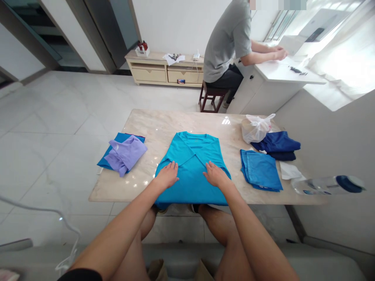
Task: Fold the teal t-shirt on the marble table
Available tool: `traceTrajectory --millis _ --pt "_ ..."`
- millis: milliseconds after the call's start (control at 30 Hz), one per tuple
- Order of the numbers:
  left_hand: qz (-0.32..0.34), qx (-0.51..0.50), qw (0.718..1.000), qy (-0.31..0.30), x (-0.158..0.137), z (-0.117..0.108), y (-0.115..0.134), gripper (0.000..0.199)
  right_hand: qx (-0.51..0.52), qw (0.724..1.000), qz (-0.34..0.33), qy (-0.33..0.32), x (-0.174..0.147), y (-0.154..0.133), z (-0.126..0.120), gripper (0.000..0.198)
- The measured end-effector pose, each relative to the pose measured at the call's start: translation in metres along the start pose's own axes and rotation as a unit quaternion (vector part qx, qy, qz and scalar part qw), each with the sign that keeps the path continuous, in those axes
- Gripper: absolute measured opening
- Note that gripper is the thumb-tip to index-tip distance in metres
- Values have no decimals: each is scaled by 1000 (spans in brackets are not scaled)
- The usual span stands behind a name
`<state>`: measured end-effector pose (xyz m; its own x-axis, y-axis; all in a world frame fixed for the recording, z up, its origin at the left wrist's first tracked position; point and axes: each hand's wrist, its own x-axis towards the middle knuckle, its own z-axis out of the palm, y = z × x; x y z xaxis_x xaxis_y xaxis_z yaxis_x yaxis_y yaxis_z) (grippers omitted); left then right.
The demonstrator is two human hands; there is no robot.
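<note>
A turquoise T-shirt (191,181) lies spread on the marble-patterned table (146,121), its neckline at the far side and its hem hanging over the near edge. Both sleeves are folded inward across the chest. My left hand (167,174) rests flat on the left sleeve fold, fingers stretched out. On the right sleeve fold lies my right hand (215,173), its fingers also spread. Neither hand grips the cloth.
Left on the table is a purple garment (127,152) atop a teal one. To the right are folded blue clothing (260,169), navy clothing (281,144), a plastic bag (255,128) and a water bottle (325,185). A person (224,43) sits at a white counter beyond.
</note>
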<state>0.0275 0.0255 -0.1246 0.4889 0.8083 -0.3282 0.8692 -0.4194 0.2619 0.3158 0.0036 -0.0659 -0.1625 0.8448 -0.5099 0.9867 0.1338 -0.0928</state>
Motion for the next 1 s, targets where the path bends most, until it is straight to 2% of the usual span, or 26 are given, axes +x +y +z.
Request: traceTrajectory --millis 67,167,300,400,467,567,667,733,867,933,1000 --pt "19 -5 1000 11 6 1 -4 77 -7 1000 15 11 9 3 3 66" --pt "22 -15 1000 9 5 1 -1 73 -6 999 31 -18 14 6 6 62" --pt "2 -8 999 -36 -12 1 8 68 9 998 16 -65 7 6 6 50" --pt "-11 -12 997 -78 -24 -2 10 43 29 996 8 -82 -1 12 7 36" --pt "-13 -18 996 -87 -24 -9 4 22 61 996 15 -63 -1 23 6 32" --pt "-50 -70 996 -34 -5 -26 -17 14 136 988 76 12 9 50 -1 35" --pt "-152 -141 976 61 26 -42 -42 21 230 954 165 99 29 76 -11 34" --pt "-216 -154 960 91 45 -47 -54 30 275 931 201 129 45 87 -16 35" --pt "-267 -187 941 91 70 -44 -68 43 322 910 231 125 80 95 -15 40" --pt "-270 -214 935 80 77 -39 -71 42 339 905 228 120 95 98 -11 35" --pt "-267 -233 933 56 83 -35 -74 34 350 909 207 87 105 103 -8 23"
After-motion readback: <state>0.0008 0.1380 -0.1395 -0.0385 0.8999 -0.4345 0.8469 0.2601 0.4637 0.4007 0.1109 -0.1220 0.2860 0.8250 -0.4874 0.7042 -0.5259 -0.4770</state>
